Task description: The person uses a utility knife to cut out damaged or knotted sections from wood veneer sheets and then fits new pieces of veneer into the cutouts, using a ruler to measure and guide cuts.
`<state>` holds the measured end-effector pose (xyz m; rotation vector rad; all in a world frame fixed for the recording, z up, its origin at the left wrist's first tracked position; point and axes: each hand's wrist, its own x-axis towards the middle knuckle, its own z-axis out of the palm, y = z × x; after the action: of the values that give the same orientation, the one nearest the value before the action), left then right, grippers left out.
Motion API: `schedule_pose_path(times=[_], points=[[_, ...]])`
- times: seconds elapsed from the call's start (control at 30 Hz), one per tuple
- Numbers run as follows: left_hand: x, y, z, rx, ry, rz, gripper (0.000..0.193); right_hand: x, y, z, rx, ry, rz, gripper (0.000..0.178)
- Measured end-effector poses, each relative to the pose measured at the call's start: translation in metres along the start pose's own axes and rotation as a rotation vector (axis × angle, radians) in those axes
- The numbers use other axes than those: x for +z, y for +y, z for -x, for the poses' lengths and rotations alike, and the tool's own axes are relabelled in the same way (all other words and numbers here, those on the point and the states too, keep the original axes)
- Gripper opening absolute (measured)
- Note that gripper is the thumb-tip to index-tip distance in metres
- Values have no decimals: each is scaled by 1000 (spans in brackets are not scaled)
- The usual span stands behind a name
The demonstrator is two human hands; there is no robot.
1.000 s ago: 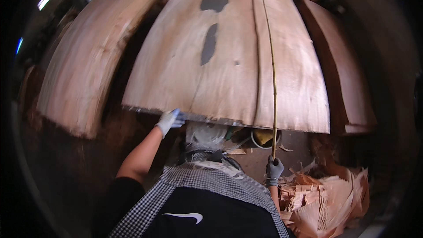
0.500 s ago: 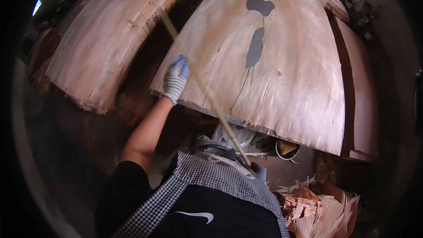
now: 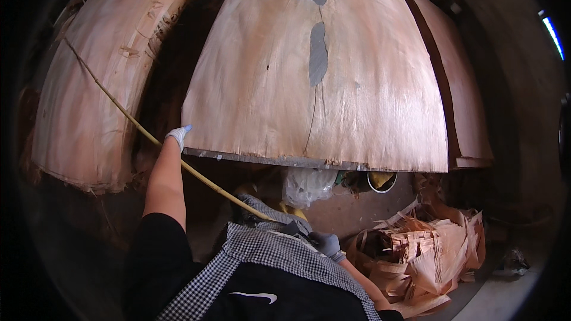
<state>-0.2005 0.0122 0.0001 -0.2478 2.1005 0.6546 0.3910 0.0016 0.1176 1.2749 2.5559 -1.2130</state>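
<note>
My left hand (image 3: 177,136), in a striped glove, is at the front left corner of the large stack of thin wood veneer sheets (image 3: 262,107). Its thumb lies over the corner edge, and the other fingers are mostly hidden. In a grey glove, my right hand (image 3: 328,245) is closed at my waist around the near end of a long thin bamboo stick (image 3: 205,179); that end is partly hidden by my apron. The stick slants up to the left, passing close by my left wrist. Two grey openings and a crack mark the top sheet.
Another veneer stack (image 3: 89,107) stands at left, and a third (image 3: 464,83) at right. Under the middle stack's front edge are a clear plastic bag (image 3: 307,186) and a white bucket (image 3: 382,182). Torn veneer scraps (image 3: 425,255) are heaped at lower right.
My left hand has come from above the sheet down to its front left corner. The stick's far end has swung left, over the left stack. The view has shifted.
</note>
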Motion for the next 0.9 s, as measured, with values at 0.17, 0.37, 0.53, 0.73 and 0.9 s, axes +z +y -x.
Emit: schedule_pose_path(times=[0.17,0.37,0.53,0.73,0.9], points=[[-26,3,19,493,506,-524,34,21,-7,-10,-8,-29,2,26],[46,60,130,1228,177,-319,29,41,10,-6,55,88,-76,31],[126,104,210,1545,-97,-271,28,81,59,-7,253,133,-382,33],[92,124,311,1138,-692,416,30,46,22,27,478,352,-451,26],[28,70,257,795,-1084,1089,43,25,0,64,533,491,-531,29]])
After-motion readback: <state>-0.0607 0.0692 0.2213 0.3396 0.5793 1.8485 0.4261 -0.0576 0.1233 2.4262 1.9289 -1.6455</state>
